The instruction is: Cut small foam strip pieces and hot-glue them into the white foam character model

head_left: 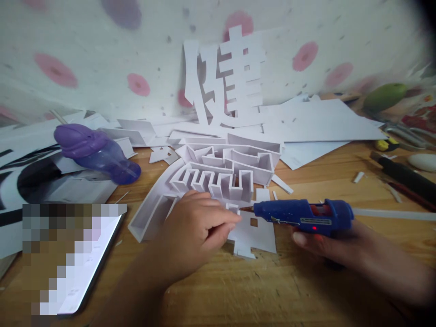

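Observation:
My right hand [327, 247] grips a blue hot glue gun [303, 215] lying level, its nozzle pointing left at a white paper cut-out piece [254, 234] on the wooden table [272, 290]. My left hand [197, 229] is closed in a pinch at the edge of that piece, fingertips right by the nozzle. Just behind stands a white three-dimensional paper character [225, 175] built from upright strips. A flat white cut-out character [231, 79] leans against the dotted wall.
A purple glue gun [98, 152] lies at the left on paper scraps. A phone [85, 263] with a lit screen rests at the front left. White sheets [320, 120] are piled behind; dark tools [405, 175] and a green object [384, 96] sit at the right.

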`<control>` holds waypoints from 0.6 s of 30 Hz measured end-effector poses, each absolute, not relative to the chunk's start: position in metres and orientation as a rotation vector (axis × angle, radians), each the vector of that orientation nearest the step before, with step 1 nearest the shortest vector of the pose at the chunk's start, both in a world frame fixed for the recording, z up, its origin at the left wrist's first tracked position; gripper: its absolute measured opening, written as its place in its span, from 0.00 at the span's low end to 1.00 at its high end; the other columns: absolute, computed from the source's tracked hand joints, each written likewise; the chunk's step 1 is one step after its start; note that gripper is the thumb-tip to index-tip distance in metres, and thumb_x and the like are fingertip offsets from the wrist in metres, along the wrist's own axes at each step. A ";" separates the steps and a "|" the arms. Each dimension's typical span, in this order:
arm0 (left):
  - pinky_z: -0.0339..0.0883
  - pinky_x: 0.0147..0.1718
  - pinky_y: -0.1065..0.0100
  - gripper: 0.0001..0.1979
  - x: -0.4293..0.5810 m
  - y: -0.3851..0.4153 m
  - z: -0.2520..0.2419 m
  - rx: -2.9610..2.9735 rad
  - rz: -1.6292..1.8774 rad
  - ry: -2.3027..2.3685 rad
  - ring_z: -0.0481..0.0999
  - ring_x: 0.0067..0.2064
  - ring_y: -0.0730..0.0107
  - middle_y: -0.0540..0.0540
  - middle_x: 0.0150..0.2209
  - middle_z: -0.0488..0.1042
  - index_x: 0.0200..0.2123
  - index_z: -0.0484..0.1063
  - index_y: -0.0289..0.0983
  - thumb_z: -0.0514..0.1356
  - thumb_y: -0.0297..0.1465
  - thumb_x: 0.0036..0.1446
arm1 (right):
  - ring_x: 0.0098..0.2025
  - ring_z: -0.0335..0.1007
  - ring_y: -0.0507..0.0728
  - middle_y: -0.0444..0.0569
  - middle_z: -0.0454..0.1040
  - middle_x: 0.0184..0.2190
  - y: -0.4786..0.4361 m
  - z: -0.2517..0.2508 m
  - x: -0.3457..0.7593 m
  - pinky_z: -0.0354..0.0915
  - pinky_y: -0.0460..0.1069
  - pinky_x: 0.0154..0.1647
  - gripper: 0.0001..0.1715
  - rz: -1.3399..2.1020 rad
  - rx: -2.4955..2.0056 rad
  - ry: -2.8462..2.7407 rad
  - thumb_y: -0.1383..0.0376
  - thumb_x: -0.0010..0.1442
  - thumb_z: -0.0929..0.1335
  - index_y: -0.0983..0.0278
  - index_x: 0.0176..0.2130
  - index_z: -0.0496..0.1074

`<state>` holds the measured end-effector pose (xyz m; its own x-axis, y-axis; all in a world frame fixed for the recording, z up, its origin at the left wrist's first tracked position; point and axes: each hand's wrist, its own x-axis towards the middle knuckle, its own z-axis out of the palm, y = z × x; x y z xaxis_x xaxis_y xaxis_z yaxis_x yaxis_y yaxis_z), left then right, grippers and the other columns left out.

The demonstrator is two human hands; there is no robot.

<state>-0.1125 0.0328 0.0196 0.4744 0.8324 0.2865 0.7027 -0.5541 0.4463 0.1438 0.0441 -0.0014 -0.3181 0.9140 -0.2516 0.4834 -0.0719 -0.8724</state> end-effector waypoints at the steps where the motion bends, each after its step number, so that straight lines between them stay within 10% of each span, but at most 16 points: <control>1: 0.57 0.30 0.68 0.12 -0.112 0.033 0.020 2.458 0.695 1.315 0.69 0.27 0.73 0.54 0.22 0.73 0.34 0.78 0.42 0.58 0.21 0.53 | 0.18 0.56 0.51 0.41 0.62 0.15 0.046 -0.002 0.144 0.55 0.45 0.17 0.23 1.383 -1.486 -1.809 0.46 0.50 0.69 0.60 0.19 0.66; 18: 0.56 0.29 0.68 0.13 -0.113 0.033 0.019 2.443 0.668 1.331 0.67 0.27 0.74 0.54 0.21 0.71 0.35 0.78 0.42 0.58 0.21 0.53 | 0.17 0.56 0.51 0.42 0.63 0.15 0.052 0.001 0.143 0.52 0.45 0.14 0.20 1.430 -1.404 -1.854 0.48 0.51 0.69 0.59 0.20 0.68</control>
<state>-0.1129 0.0330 0.0192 0.4684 0.8438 0.2619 0.7144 -0.5362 0.4495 0.1428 0.0521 0.0015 -0.4097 0.8789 -0.2443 0.4594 -0.0326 -0.8876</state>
